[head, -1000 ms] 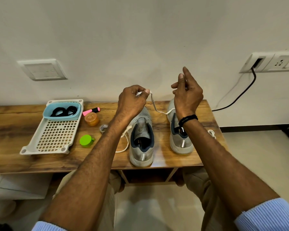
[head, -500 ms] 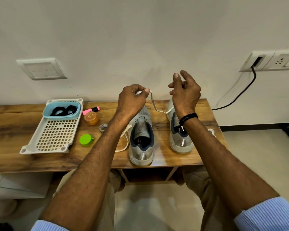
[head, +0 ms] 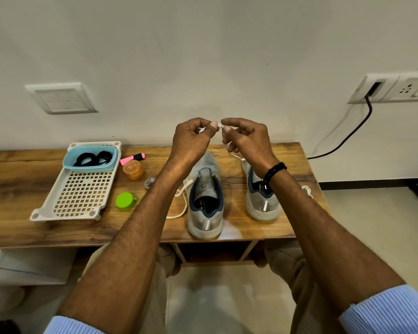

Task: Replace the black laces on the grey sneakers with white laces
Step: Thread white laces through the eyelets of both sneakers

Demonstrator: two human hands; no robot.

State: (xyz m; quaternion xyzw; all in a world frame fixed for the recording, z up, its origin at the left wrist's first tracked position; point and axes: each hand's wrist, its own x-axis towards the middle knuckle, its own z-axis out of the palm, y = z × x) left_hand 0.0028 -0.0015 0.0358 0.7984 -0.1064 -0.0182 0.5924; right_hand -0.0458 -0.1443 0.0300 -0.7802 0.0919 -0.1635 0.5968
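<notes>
Two grey sneakers stand heels toward me on the wooden table (head: 22, 227): the left sneaker (head: 204, 206) and the right sneaker (head: 261, 201). My left hand (head: 193, 138) and my right hand (head: 246, 138) are raised above the shoes, fingertips nearly touching. Both pinch the end of a white lace (head: 234, 154) that runs down toward the right sneaker. Another white lace (head: 182, 201) trails beside the left sneaker. The black laces (head: 92, 158) lie coiled in a blue tub (head: 89, 168).
A white perforated tray (head: 80, 189) holds the blue tub at the left. A pink highlighter (head: 133, 157), an orange jar (head: 133, 169) and a green cap (head: 125, 201) lie between tray and shoes. A black cable (head: 348, 136) hangs from a wall socket.
My right hand has come down and to the left to meet my left hand, and now pinches the lace end that the left hand held alone.
</notes>
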